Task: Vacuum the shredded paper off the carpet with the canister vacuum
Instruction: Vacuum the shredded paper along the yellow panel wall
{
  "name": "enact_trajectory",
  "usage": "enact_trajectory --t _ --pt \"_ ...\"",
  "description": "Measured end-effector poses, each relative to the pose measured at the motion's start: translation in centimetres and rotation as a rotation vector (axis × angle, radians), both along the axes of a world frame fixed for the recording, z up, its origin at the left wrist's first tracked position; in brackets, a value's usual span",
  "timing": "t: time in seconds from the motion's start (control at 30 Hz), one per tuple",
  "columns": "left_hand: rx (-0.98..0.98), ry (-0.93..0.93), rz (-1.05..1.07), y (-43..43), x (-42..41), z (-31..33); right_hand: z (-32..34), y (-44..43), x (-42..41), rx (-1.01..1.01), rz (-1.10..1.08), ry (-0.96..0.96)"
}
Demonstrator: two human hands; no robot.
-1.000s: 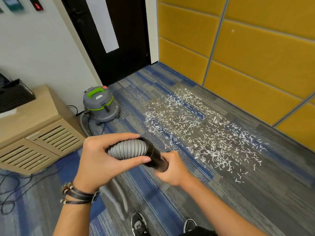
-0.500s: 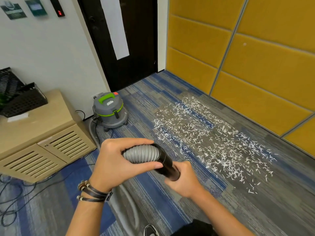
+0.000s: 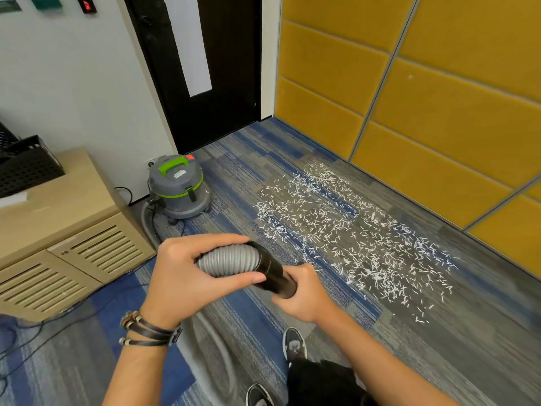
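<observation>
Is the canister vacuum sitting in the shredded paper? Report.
No, the canister vacuum stands beside the door, on carpet apart from the shredded paper.

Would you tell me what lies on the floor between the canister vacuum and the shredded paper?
Head view: only bare carpet between vacuum and paper.

Tube end: black tube [image 3: 273, 272] runs into my right hand [image 3: 306, 298]; its mouth is covered.
Hose: hose [image 3: 228, 260] drops behind my left hand [image 3: 184, 279], blurred below.
Print: label [image 3: 179, 174] on the canister vacuum [image 3: 178, 194] too small to read.
Crate: black crate [image 3: 26, 167] cut by the left edge.
</observation>
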State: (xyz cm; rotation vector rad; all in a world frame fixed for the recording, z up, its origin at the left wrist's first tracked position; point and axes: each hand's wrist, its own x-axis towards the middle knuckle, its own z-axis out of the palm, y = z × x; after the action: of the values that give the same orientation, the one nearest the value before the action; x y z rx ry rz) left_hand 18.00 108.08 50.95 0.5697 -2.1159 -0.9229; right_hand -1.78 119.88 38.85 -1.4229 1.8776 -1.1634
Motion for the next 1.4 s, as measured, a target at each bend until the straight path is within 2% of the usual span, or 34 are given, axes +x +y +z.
enact_trajectory --t 0.2,0.47,0.9,1.03,1.2,1.4 --pt "0.075 -0.059 -0.001 -0.9 -1.2 -1.8 -1.9 -1.5 -1.2 0.084 0.027 0.004" --pt "0.165 -0.095 -0.106 -2.1 -2.9 -1.7 -2.7 0.3 -2.3 0.084 -0.006 -0.026" --pt "-0.051 -0.036 -0.007 -5.2 -3.7 1.9 0.4 -4.0 -3.1 0.010 0.033 -0.067" --pt "-0.041 -0.037 -0.007 -6.4 -5.2 1.5 0.8 -6.3 -5.1 -0.008 0.038 -0.053" --pt "0.018 -0.128 -0.010 -8.1 -7.5 -0.3 0.0 -8.6 -7.4 0.055 0.034 -0.049" --pt "0.060 -0.107 -0.081 -9.8 -9.7 0.1 -0.9 -8.0 -8.3 0.058 -0.020 -0.101"
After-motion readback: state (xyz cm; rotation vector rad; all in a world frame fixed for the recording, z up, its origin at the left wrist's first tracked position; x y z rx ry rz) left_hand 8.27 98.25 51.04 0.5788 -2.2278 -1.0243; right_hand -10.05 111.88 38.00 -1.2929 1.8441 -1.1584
